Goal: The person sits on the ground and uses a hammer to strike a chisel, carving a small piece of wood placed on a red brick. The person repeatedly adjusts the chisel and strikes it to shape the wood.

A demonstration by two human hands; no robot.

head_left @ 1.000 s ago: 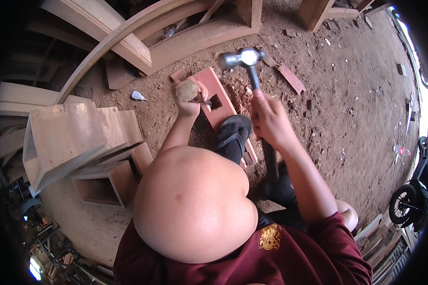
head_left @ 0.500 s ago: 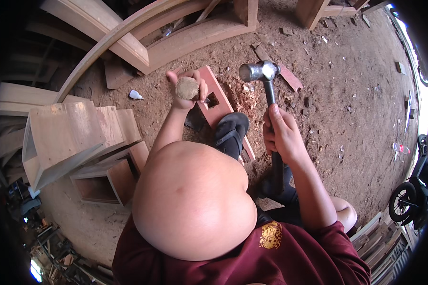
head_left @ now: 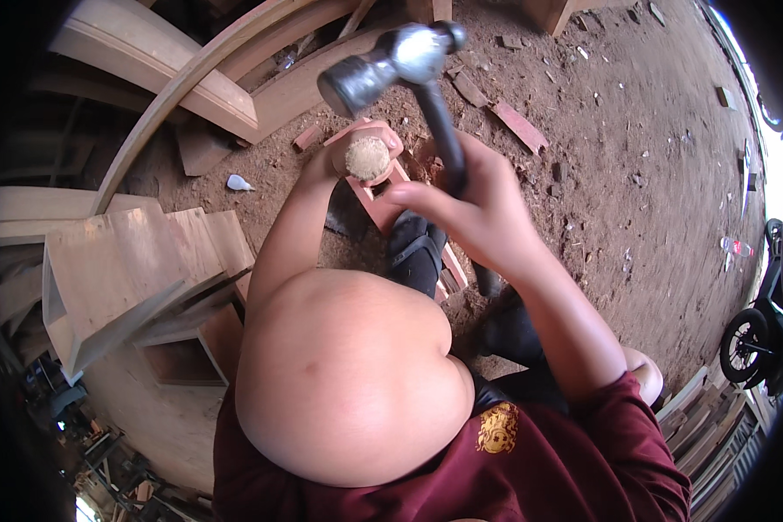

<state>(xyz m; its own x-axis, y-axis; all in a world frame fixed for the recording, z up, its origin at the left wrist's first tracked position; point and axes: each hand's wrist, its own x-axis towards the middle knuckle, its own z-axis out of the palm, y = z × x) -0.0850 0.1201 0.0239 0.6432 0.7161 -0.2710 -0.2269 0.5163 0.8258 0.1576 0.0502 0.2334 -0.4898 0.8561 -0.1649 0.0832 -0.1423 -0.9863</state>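
My left hand point(head_left: 343, 155) is closed round a chisel point(head_left: 367, 160), seen end-on by its round, worn wooden butt. Its blade is hidden beneath the hand. Under it lies a reddish wooden board point(head_left: 377, 209) with a rectangular hole cut in it, partly showing below the chisel. My sandalled foot point(head_left: 415, 248) rests on the board. My right hand point(head_left: 487, 204) grips the dark handle of a ball-peen hammer point(head_left: 416, 54), whose metal head is raised above and beyond the chisel, not touching it.
Wooden frames point(head_left: 170, 65) stand at the far left, with plywood boxes point(head_left: 122, 270) nearer. Wood scraps point(head_left: 519, 127) and shavings litter the dirt floor. A white bottle point(head_left: 239, 183) lies left of the board. Stacked planks point(head_left: 705, 435) and a motorbike point(head_left: 748, 348) are at right.
My right hand has lifted the hammer up and leftward, bringing its head over beyond the chisel. My left hand and the chisel have shifted slightly right, with the chisel butt turned more toward view.
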